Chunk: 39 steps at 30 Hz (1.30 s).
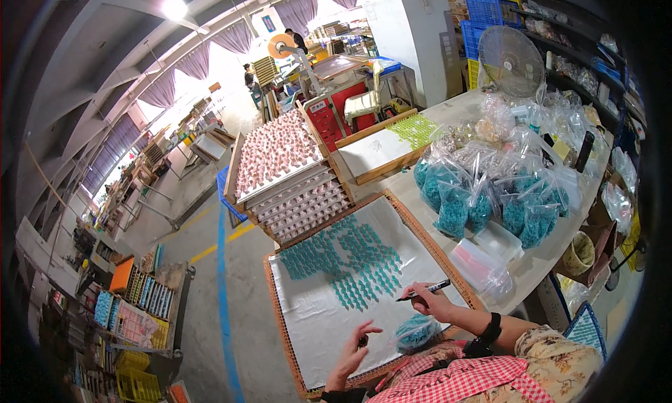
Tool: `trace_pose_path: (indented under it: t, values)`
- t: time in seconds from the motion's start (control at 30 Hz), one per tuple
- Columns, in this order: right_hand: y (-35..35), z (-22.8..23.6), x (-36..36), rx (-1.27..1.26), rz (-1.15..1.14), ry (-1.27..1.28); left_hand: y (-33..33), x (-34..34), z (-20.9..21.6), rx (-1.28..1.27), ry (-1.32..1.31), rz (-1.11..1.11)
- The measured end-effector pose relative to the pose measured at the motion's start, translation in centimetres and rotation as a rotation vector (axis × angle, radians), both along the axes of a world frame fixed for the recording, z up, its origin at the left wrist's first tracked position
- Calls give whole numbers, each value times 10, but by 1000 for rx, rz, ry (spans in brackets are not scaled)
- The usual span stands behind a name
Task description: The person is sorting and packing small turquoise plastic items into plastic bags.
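Note:
My right hand (431, 302) grips a black marker pen (439, 286), its tip pointing left over the white cloth. My left hand (353, 348) hovers above the lower part of the cloth with fingers curled and the index finger partly out. A small dark thing shows at those fingers, too small to name. Between my hands and close to my body lies a clear plastic bag (416, 331) of teal pieces. Many small teal pieces (341, 257) lie in rows on the white cloth (308, 319), which lines an orange-brown framed tray (280, 326).
Beyond the tray stands a stack of trays (297, 210) with pink-and-white pieces. Another wooden tray (364, 166) holds green pieces. On the right, the table (535, 270) bears bags of teal pieces (453, 210), plastic boxes (483, 263) and a fan (512, 63).

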State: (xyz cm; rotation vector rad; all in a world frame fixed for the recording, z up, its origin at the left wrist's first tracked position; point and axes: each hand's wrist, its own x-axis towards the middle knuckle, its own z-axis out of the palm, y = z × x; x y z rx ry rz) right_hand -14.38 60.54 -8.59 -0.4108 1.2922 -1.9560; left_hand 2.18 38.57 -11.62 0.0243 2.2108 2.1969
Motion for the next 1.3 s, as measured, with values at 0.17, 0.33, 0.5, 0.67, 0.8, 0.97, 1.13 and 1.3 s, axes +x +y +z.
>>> trace_pose_path:
  t: [0.17,0.33,0.5,0.67,0.8,0.97,1.13,1.3]
  values:
    - [2,1,3,-29,29,-67,10,-18,-2,-142,96,145]
    - [6,-4,6,-21,6,-75,36,-36,-3,-36,30,96]
    - [14,0,8,-64,28,-61,47,-50,14,-523,-99,43]
    - [16,1,13,-57,-25,-19,56,-56,21,-592,107,20]
    - [18,2,16,-44,-25,38,58,-55,24,-669,203,20]
    - [22,-2,14,-99,-15,-13,61,-54,44,-689,31,-29]
    - [15,-13,20,-118,-16,208,64,-53,36,-748,163,-14]
    - [16,-2,16,-73,215,224,57,-46,25,-880,52,-161]
